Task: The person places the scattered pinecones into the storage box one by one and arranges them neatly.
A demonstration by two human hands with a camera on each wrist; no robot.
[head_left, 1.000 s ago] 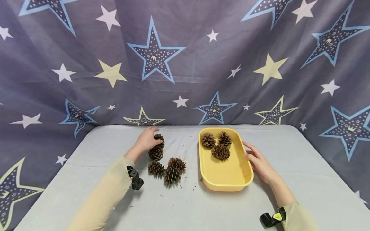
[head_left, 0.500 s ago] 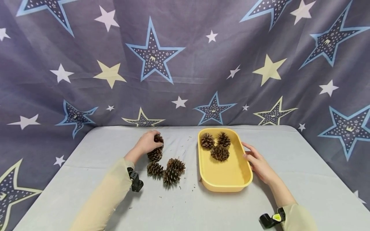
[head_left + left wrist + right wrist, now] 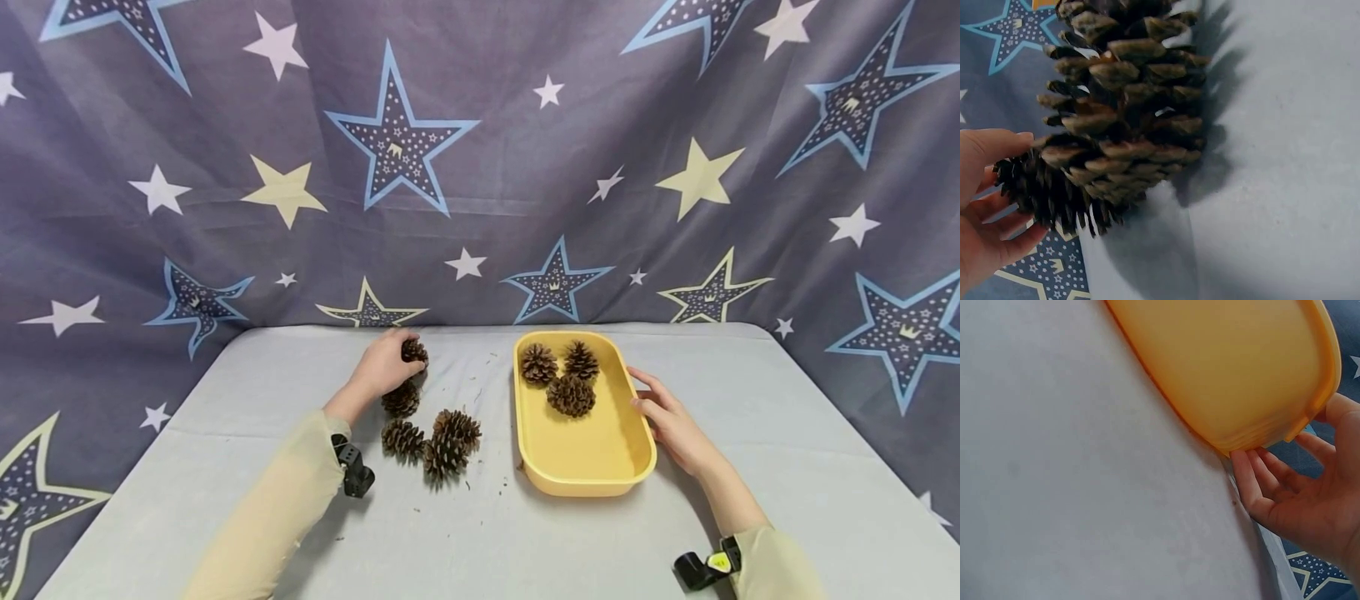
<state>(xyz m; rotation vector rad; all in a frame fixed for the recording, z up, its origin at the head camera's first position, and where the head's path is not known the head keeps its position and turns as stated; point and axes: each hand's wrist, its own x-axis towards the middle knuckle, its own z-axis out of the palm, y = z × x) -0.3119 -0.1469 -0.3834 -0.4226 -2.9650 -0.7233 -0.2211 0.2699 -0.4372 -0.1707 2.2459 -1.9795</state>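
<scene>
At the far left of the table, my left hand (image 3: 384, 367) grips a brown pine cone (image 3: 416, 354) between thumb and fingers. The left wrist view shows this held pine cone (image 3: 1054, 194) partly behind a nearer pine cone (image 3: 1122, 94), which stands large in the foreground. On the right, a yellow plastic tub (image 3: 585, 458) has three pine cones at its back end, one being a front pine cone (image 3: 572, 396). My right hand (image 3: 678, 433) holds the tub's right side, thumb at the rim and fingers against the outer wall (image 3: 1241, 394).
Loose pine cones (image 3: 446, 460) lie in a cluster left of the tub, with another pine cone (image 3: 400, 400) just below my left hand. Small brown scales are scattered over the pale tablecloth (image 3: 450, 542). A star-patterned curtain (image 3: 480, 167) hangs behind the table.
The left hand first dips slightly, then lifts its pine cone a little up and right, showing more of the one below it. The right hand and tub stay put.
</scene>
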